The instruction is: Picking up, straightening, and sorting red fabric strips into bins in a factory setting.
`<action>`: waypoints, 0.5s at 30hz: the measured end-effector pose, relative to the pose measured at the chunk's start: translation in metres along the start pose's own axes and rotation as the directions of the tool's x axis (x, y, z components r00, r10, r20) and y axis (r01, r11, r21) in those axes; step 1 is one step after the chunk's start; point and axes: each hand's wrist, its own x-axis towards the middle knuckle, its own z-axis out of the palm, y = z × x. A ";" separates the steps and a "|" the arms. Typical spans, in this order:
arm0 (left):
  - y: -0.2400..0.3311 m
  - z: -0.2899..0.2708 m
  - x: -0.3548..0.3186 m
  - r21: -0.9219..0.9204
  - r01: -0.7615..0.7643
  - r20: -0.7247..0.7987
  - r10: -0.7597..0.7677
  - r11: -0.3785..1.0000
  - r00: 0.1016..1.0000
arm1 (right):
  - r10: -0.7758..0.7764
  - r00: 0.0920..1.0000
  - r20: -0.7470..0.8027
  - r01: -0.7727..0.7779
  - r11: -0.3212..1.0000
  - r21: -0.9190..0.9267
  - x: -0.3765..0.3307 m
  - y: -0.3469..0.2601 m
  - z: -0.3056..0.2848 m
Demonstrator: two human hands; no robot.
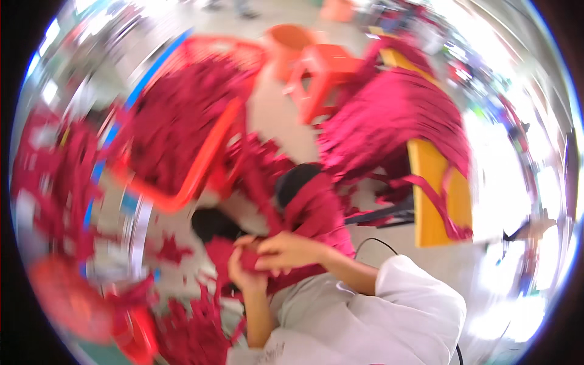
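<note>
The picture is motion-blurred. My left hand and my right hand meet in front of me, both closed on a bunch of crimson fabric strips that runs up from my lap toward an orange crate. White sleeves cover my arms; the right forearm comes in from the lower right. A dark round object sits just behind the strips.
An orange plastic crate heaped with crimson strips tilts at the left. A yellow table draped with more strips stands at the right. An orange stool and an orange bucket are behind. Loose strips litter the floor.
</note>
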 end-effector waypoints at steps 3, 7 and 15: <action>0.008 -0.001 0.008 -0.059 -0.138 -0.040 0.136 0.989 0.990 | -0.245 0.969 0.025 0.236 0.893 -0.383 -0.005 0.010 -0.003; 0.019 0.036 0.002 -0.079 -0.261 -0.210 0.240 0.962 0.948 | -0.484 0.833 -0.268 0.191 0.706 -0.681 -0.020 0.038 -0.015; 0.073 0.012 0.035 -0.346 -0.257 0.182 0.333 0.903 0.925 | -0.440 0.501 -0.745 -0.454 0.600 -0.659 -0.105 0.116 -0.067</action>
